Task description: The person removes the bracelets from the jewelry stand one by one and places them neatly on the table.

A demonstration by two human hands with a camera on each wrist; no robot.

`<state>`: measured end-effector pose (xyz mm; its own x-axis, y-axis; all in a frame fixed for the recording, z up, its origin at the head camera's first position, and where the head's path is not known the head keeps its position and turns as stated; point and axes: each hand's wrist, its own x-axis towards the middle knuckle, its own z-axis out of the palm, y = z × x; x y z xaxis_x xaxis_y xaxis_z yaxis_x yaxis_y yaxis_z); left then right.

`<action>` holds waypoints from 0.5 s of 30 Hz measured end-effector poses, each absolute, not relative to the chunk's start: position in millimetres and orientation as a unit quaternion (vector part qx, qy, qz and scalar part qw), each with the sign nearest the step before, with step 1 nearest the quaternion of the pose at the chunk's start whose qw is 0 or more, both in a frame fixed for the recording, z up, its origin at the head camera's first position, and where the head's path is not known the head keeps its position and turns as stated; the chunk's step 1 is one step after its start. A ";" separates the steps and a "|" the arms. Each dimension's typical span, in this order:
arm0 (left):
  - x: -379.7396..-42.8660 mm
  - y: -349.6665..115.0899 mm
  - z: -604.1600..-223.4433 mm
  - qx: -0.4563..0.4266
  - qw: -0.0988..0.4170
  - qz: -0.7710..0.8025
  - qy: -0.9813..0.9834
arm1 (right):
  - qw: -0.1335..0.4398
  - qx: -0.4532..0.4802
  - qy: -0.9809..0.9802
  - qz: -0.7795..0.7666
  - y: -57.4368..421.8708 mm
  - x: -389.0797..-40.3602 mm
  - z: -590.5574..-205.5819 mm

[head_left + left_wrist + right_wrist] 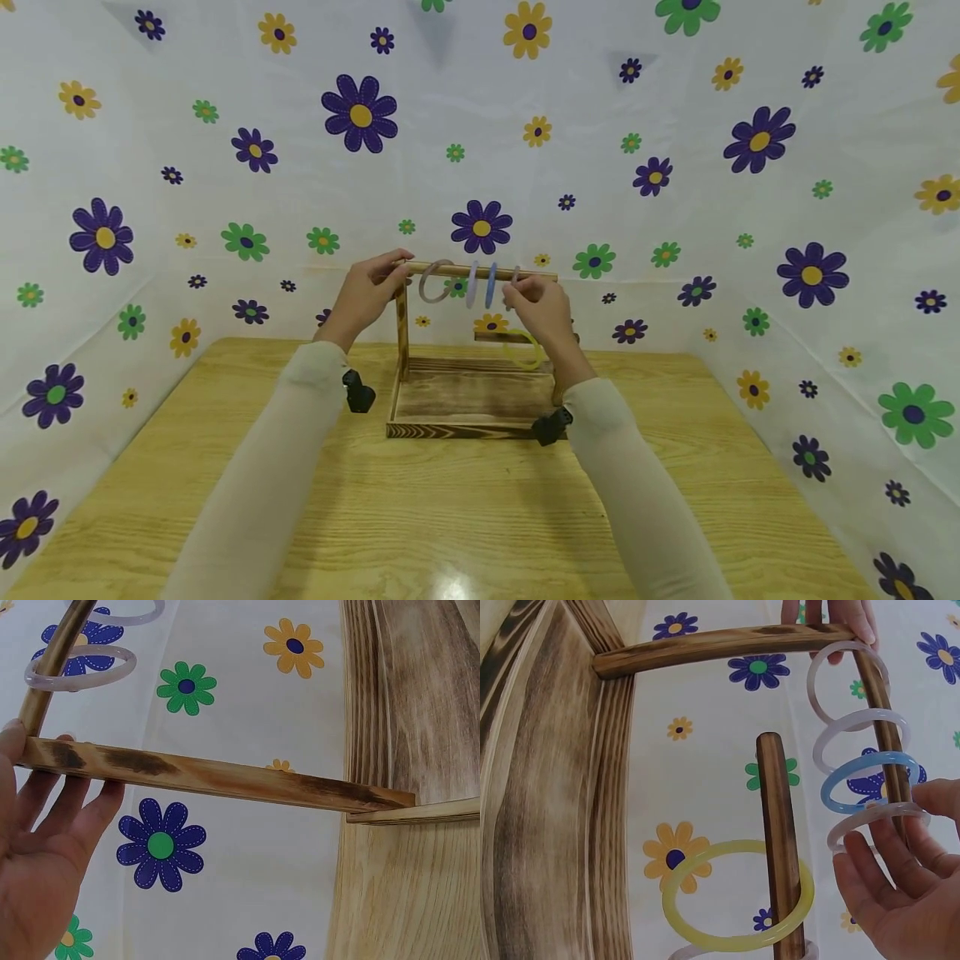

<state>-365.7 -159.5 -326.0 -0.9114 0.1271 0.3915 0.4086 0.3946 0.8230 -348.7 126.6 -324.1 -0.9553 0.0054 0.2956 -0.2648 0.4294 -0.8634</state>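
Note:
A wooden display rack (457, 432) carries several bangles. At its upper left corner my left hand (363, 292) grips the post and the end of the top bar, thumb on one side and fingers behind. My right hand (543, 308) pinches a pale pinkish bangle (853, 820) that encircles the top bar near its right part. Beside it on that bar hang a blue bangle (870, 759), a lilac bangle (866, 715) and, furthest left, a greyish-pink bangle (811, 686). A yellow bangle (727, 943) hangs on the shorter lower bar (776, 787), with another pale bangle partly hidden below it.
The rack stands on a wood-grain table (450, 500), its low-rimmed tray towards me. Behind and at both sides hangs a white sheet (420, 192) printed with flowers. Dark wrist cameras sit at both cuffs, the right one close to the tray's front corner.

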 end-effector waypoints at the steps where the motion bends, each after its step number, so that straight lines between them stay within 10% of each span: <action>1: -365.6 -159.6 -326.5 -0.162 0.135 -0.528 -0.823 | 0.128 0.077 -0.834 0.531 126.8 -348.7 -324.7; 15: -367.2 -156.8 -332.7 -0.168 0.149 -0.545 -0.808 | 0.155 0.092 -0.830 0.528 130.2 -347.0 -325.9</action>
